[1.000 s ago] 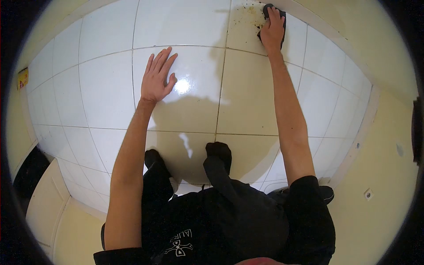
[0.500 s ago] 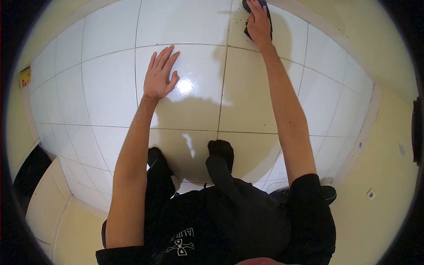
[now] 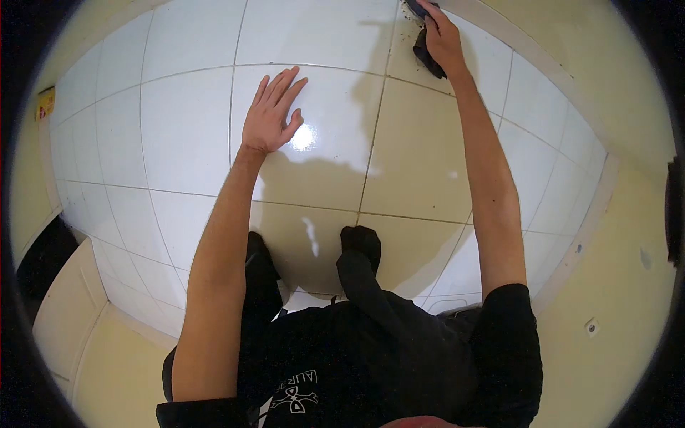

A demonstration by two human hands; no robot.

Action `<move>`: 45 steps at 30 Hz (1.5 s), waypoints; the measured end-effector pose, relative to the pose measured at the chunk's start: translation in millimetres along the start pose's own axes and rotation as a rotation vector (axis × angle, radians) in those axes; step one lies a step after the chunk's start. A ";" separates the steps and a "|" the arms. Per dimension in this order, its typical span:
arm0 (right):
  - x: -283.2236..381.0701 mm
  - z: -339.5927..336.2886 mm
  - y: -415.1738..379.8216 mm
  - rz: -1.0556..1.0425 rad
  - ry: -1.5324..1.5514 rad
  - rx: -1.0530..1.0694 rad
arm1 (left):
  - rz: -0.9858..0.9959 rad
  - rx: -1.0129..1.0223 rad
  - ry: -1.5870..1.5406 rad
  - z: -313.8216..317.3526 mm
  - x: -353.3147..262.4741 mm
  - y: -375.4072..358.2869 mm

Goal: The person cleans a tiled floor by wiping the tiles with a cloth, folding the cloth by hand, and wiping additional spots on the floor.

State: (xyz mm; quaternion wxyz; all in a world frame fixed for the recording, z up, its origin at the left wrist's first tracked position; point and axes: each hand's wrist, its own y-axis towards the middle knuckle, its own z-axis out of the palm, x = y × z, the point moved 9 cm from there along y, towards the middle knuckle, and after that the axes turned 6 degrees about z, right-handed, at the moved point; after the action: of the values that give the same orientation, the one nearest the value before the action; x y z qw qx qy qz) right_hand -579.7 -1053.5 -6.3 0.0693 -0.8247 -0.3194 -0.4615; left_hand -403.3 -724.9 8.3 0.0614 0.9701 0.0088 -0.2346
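My right hand is at the top of the view, closed around a dark cloth on the tiled floor. The cloth is bunched, and part of it hangs out below the palm. Its upper end lies close to the picture's edge. Small dark crumbs are scattered on the tile just left of the cloth. My left hand rests palm down on a white tile, fingers stretched and thumb apart, holding nothing.
A cream wall and its baseboard run close beyond the cloth. My dark-socked foot is on the floor below. At the far left are a small yellow packet and a pale door panel. A socket sits on the right wall.
My right hand has turned from lying flat over the cloth to gripping it, and has shifted slightly right. The view has moved a little; my left hand stays on the same tile.
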 end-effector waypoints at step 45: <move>44.5 21.5 23.3 -0.059 -0.324 0.584 | 0.022 -0.032 0.020 1.0 0.0 -2.2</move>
State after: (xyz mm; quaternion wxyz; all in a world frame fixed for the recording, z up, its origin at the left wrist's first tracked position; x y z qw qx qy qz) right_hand -534.1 -1042.4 21.6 0.2378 -0.8231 -0.4687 -0.2150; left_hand -403.9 -722.9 7.2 0.0793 0.9713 0.0027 -0.2241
